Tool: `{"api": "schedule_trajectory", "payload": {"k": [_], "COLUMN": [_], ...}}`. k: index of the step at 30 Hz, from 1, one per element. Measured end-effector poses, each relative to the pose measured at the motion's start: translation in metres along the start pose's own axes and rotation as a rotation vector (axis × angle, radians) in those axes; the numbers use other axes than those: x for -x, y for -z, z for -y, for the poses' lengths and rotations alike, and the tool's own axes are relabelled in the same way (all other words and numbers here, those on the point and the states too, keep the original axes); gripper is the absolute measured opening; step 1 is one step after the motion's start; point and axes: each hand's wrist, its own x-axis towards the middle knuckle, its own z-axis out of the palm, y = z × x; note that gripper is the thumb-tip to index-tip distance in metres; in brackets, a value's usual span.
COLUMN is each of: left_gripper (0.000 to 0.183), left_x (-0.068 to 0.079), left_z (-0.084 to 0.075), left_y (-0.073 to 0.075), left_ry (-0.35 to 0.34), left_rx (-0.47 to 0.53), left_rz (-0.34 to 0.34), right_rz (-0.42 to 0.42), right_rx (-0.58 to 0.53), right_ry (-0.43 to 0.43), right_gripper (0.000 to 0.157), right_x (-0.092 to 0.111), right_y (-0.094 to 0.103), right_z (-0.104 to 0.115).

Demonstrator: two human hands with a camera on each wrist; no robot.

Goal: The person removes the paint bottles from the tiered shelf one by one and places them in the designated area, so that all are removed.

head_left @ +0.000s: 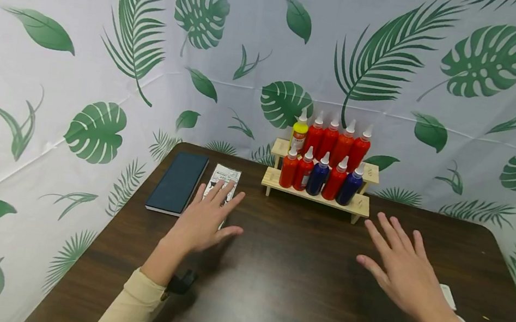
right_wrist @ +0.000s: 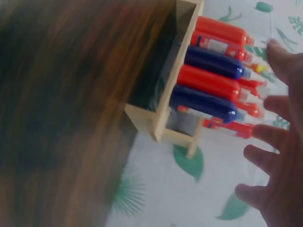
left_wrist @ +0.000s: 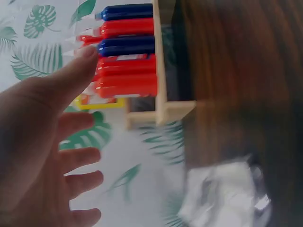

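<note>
Bottles (head_left: 318, 179) stand on a wooden rack (head_left: 362, 204) right of frame centre; left hand (head_left: 204, 220), left of centre, and right hand (head_left: 403, 268), lower right: released, fingers spread.

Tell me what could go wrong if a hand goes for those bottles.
The bottles stand packed close on the rack, so pulling one could knock its neighbour. Reaching over the front row for a rear bottle might tip one in front. In the head view, a white object shows just past the wrist of the right hand, which might brush it if lowered.
</note>
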Motion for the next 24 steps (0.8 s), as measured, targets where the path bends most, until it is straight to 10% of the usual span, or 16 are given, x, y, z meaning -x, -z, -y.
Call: {"api": "schedule_trajectory", "payload": {"k": [8,15,24], "left_gripper": [0.070,0.051,0.043], "left_x": [-0.036,-0.088,-0.136], "left_z": [0.000,-0.010,-0.018], "left_y": [-0.031,-0.068,-0.098], "left_ry": [0.109,0.440,0.744], "left_rx": [0.563,1.037,1.364], "left_rz": [-0.034,-0.135,-0.215], "right_rz": [-0.130,-0.107,-0.094], "right_rx": [-0.371,-0.604,-0.667], "right_ry": [-0.191,-0.331,-0.426], "right_gripper": [0.069,0.067,0.073], "right_x": [-0.036,-0.091,-0.124], "right_y": [-0.013,-0.036,-0.049], "right_z": [-0.017,-0.037,-0.036]}}
